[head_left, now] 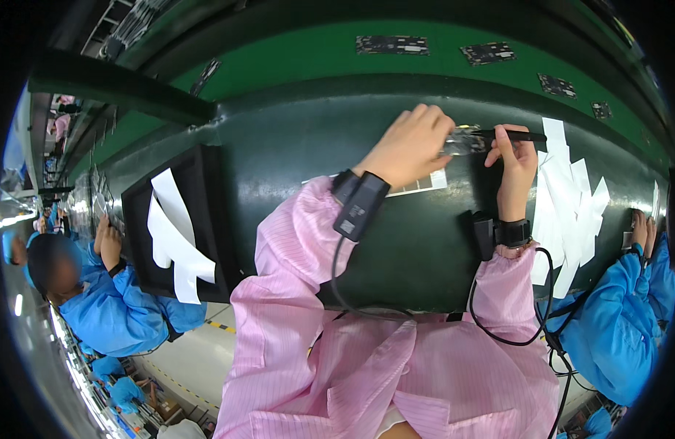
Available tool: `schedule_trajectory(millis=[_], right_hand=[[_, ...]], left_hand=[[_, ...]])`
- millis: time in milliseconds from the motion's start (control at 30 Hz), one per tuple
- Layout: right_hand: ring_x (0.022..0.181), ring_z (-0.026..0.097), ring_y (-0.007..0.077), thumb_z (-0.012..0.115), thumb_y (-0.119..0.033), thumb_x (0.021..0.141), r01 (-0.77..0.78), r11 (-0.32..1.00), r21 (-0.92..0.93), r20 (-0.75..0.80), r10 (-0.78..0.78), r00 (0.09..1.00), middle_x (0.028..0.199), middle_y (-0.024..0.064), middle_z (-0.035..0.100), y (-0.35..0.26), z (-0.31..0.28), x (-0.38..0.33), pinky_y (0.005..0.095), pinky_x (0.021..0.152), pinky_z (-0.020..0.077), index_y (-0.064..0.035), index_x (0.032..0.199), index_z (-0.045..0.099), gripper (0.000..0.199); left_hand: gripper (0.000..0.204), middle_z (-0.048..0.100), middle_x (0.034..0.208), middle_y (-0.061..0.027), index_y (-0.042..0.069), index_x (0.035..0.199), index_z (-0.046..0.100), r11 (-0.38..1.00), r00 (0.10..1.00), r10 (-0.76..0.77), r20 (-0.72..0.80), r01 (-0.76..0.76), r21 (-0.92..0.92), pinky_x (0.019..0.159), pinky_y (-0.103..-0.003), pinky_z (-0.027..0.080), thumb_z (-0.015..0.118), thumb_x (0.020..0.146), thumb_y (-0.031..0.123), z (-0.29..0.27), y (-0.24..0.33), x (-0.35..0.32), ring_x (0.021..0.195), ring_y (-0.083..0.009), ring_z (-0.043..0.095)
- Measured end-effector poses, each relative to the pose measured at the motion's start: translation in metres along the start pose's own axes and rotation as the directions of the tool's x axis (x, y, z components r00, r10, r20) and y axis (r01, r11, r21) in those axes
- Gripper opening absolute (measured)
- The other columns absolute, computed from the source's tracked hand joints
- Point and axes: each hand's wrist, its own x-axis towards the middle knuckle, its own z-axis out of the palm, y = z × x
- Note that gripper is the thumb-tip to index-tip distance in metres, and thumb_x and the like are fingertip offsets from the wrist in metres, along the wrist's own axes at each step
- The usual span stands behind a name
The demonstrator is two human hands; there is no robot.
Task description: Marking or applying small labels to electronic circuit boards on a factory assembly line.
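Note:
My left hand [414, 146] reaches over the dark green bench, its fingers closed on the edge of a small glossy circuit board [465, 140]. Glare and the fingers hide part of that board. In my right hand [514, 164] a slim black tool that looks like tweezers [527, 136] is pinched, its tip pointing left at the board. Beneath my left wrist lies a white sheet with a grid [434, 181], partly covered by the hand. Loose white paper strips [568, 197] are heaped just right of my right hand.
On the left stands a black tray [143, 241] holding white strips [178, 227]. Several circuit boards [392, 45] lie on the green belt [301, 62] beyond the bench. Cables [546, 314] hang from my wrist devices. People in blue work at left [118, 307] and right [608, 322].

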Motion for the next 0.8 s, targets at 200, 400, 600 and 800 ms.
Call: schedule_trajectory(millis=[200, 400, 600, 800], right_hand=[[0.050, 0.050, 0.0067, 0.062, -0.011, 0.090, -0.048, 0.998, 0.043, 0.010, 0.048, 0.999, 0.073, 0.0017, 0.054, -0.005, -0.002, -0.002, 0.0204, 0.047, 0.0368, -0.0005, 0.094, 0.059, 0.012], [0.049, 0.050, 0.0076, 0.064, -0.009, 0.088, -0.103, 0.989, 0.106, 0.040, 0.100, 0.994, 0.072, 0.0031, 0.054, 0.005, -0.002, -0.009, 0.0213, 0.044, 0.0394, -0.0007, 0.094, 0.059, 0.011], [0.049, 0.050, 0.0087, 0.065, -0.012, 0.088, -0.127, 0.985, 0.113, 0.041, 0.123, 0.992, 0.072, 0.0035, 0.054, 0.004, -0.006, -0.007, 0.0221, 0.044, 0.0385, -0.0001, 0.093, 0.058, 0.014], [0.049, 0.050, 0.0092, 0.065, -0.013, 0.088, -0.101, 0.987, 0.121, 0.039, 0.097, 0.995, 0.071, 0.0036, 0.054, 0.002, -0.005, 0.000, 0.0226, 0.044, 0.0390, -0.0001, 0.093, 0.059, 0.016]], left_hand=[[0.037, 0.055, 0.103, -0.0161, 0.001, 0.104, 0.054, 0.947, 0.913, -0.095, -0.396, 0.206, 0.248, 0.086, -0.043, 0.044, 0.070, 0.075, 0.018, -0.087, -0.067, 0.000, 0.100, -0.0327, 0.052], [0.067, 0.042, 0.138, -0.0132, 0.006, 0.134, 0.040, 0.835, 0.909, -0.212, -0.358, 0.359, 0.417, 0.100, -0.063, 0.029, 0.069, 0.081, 0.035, -0.092, -0.141, -0.007, 0.128, -0.0321, 0.040], [0.046, 0.059, 0.112, -0.0148, 0.002, 0.119, 0.054, 0.964, 0.953, -0.091, -0.289, 0.157, 0.216, 0.090, -0.038, 0.043, 0.068, 0.082, 0.026, -0.043, -0.157, 0.030, 0.104, -0.0322, 0.054], [0.037, 0.060, 0.096, -0.0124, 0.001, 0.106, 0.059, 0.952, 0.904, -0.092, -0.417, 0.203, 0.231, 0.077, -0.037, 0.046, 0.072, 0.078, 0.019, -0.058, -0.105, 0.028, 0.089, -0.0294, 0.055]])
